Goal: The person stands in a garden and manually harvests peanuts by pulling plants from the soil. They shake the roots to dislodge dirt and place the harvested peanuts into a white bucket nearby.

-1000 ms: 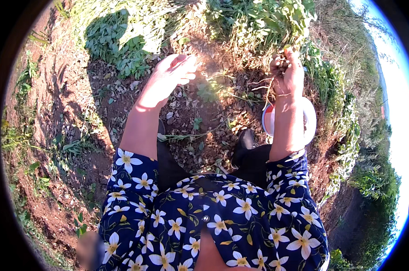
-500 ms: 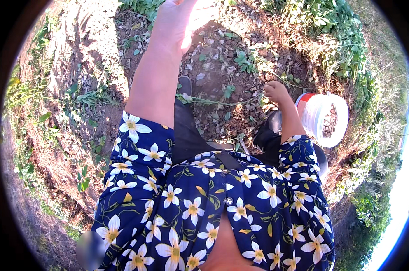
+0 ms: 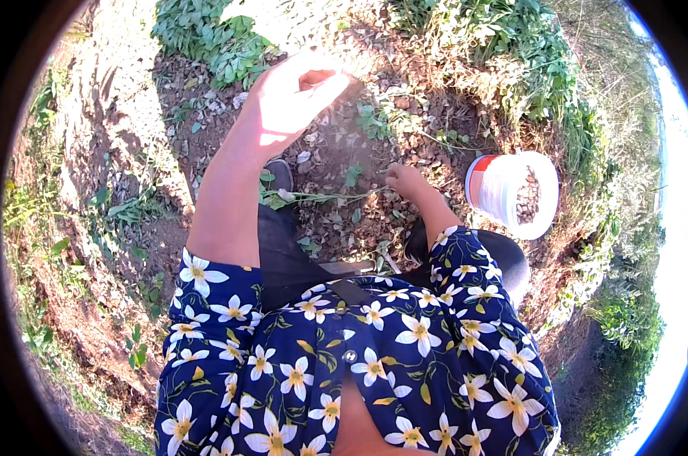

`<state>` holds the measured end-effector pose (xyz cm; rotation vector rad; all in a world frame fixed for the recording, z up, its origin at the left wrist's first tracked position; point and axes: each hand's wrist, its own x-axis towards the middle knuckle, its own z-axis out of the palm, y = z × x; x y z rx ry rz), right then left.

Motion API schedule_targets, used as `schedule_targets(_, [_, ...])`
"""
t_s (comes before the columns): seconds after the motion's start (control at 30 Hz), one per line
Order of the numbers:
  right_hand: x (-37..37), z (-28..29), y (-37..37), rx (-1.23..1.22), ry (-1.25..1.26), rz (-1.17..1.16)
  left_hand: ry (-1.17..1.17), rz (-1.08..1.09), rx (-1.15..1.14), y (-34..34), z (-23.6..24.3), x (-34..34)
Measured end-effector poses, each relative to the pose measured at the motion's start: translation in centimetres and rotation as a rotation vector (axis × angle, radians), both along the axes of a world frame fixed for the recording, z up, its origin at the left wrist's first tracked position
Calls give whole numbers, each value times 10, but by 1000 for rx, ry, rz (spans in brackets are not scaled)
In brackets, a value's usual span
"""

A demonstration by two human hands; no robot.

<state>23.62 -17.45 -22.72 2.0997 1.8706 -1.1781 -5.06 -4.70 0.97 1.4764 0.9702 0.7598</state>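
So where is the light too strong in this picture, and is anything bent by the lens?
Head view: harsh sun overexposes the raised left hand and the sky at the right rim; the white plastic bucket is bright but readable; fisheye bends the edges, ringed in black.

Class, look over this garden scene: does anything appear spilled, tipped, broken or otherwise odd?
Yes: the white bucket lies tipped on its side on the soil, mouth facing the camera, small brown pieces showing inside. The right hand is down on the ground beside it; none looks spilled.

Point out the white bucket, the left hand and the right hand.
white bucket (image 3: 499, 194): head view, on its outer white wall.
left hand (image 3: 291, 99): head view, on the sunlit palm.
right hand (image 3: 406, 181): head view, on its back, low by the soil.
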Motion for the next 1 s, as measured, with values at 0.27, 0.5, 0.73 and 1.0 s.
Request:
schedule_targets(0.27, [162,42,120,187,-158,-620,174,41,-132,-8,12,18])
schedule_targets(0.5, [303,-16,207,414,-301,-1247,368,-28,-115,19,-5,57])
schedule_targets(0.73, [308,-31,254,604,-117,-1426,425,-89,-204,46,-42,90])
schedule_targets(1.0, [296,89,257,1246,651,-1350,533,-257,-169,63,-57,122])
